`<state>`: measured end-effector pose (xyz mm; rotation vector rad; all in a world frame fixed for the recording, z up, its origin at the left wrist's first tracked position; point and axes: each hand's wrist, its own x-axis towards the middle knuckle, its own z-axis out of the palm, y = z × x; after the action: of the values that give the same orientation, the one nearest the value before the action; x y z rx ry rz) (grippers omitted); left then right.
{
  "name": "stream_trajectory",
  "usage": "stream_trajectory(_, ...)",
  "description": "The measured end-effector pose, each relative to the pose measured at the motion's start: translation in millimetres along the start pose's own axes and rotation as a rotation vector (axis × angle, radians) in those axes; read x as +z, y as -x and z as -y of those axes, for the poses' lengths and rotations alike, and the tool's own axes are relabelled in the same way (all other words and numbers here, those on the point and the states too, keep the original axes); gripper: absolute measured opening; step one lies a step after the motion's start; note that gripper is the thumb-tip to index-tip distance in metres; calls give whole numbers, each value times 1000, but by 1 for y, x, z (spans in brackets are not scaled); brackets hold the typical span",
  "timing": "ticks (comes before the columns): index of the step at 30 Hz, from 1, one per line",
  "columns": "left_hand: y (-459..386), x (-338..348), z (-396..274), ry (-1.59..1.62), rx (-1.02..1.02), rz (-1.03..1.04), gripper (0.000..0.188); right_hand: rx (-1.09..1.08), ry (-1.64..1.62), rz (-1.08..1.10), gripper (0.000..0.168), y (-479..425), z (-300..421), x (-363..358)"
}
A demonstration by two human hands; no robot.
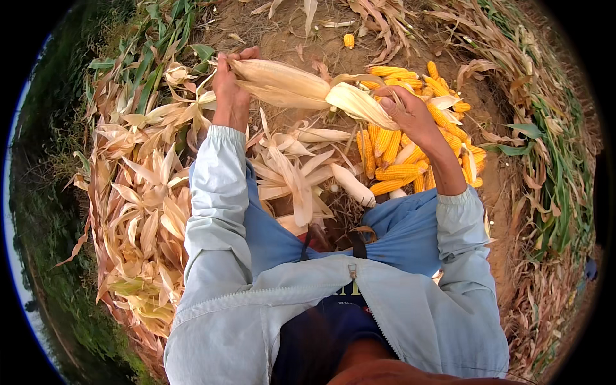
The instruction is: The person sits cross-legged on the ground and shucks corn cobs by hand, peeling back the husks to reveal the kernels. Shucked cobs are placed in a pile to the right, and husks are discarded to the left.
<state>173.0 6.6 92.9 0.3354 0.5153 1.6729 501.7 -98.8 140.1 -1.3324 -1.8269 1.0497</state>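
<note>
Dry corn husk [284, 84] stretches between my two hands, above the ground in front of my knees. Its left end is pinched by my left hand [233, 86]. My right hand [409, 113] grips the paler inner husk leaves [358, 103] at the other end. Whether a cob is inside cannot be seen. Just below and beyond my right hand lies a heap of husked yellow corn cobs [385, 144]. A pale ear [352, 185] rests by the heap, near my right knee. Loose husks [293, 168] lie between my legs.
A large pile of dry husks [144, 211] spreads along my left side. One yellow cob [349, 41] lies apart on the bare soil [269, 33] ahead. Cut corn stalks with leaves [548, 159] line the right side. Green plants [48, 192] grow at far left.
</note>
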Motion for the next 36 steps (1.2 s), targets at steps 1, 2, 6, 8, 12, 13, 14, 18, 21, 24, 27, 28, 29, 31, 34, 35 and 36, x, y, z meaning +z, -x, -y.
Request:
stream_trajectory(1, 12, 14, 4, -88, -3, -8, 47, -40, 14, -19, 46, 0, 2, 15)
stream_trajectory(2, 15, 13, 10, -165, 33, 41, 41, -80, 28, -39, 49, 1, 3, 32)
stream_trajectory(6, 54, 41, 19, -40, -69, 135, 41, -51, 139, 111, 80, 1, 29, 65)
stream_trajectory(8, 68, 45, 24, 194, -166, 285, 41, -137, 179, 2, 87, 5, 30, 77)
stream_trajectory(12, 107, 77, 45, 637, -450, 238, 41, -61, -327, 129, 85, 0, 18, 91)
stream_trajectory(13, 114, 81, 48, 722, -502, 317, 43, 24, -494, 232, 83, -1, 17, 91)
stream_trajectory(14, 117, 85, 44, 793, -509, 139, 44, 55, -492, 160, 72, 0, 18, 92)
stream_trajectory(18, 103, 65, 60, 828, -441, 42, 45, -261, -464, -411, 51, -14, 27, 99)
stream_trajectory(21, 106, 42, 84, 971, -715, -34, 42, -111, -875, -413, 34, -36, 0, 75)
stream_trajectory(24, 167, 75, 76, 412, -549, 332, 43, 55, -1133, -496, 30, -48, -2, 30)
stream_trajectory(27, 213, 25, 43, -358, -447, 513, 47, 164, -1208, -655, 35, -67, -19, -33)
stream_trajectory(28, 215, 4, 32, -490, -430, 530, 49, 194, -1184, -567, 38, -61, -19, -40)
stream_trajectory(29, 222, 0, 24, -604, -522, 648, 44, 168, -1127, -562, 38, -56, -17, -29)
stream_trajectory(31, 230, 11, 16, -822, -675, 878, 42, 104, -1000, -526, 38, -54, 1, 2)
stream_trajectory(34, 218, 28, 17, -636, -506, 907, 58, 25, -885, -416, 39, -50, 22, 23)
stream_trajectory(35, 209, 28, 23, -594, -386, 833, 59, 0, -862, -369, 40, -48, 26, 29)
stream_trajectory(36, 199, 34, 32, -794, -229, 702, 57, 24, -942, -301, 29, -45, 28, 31)
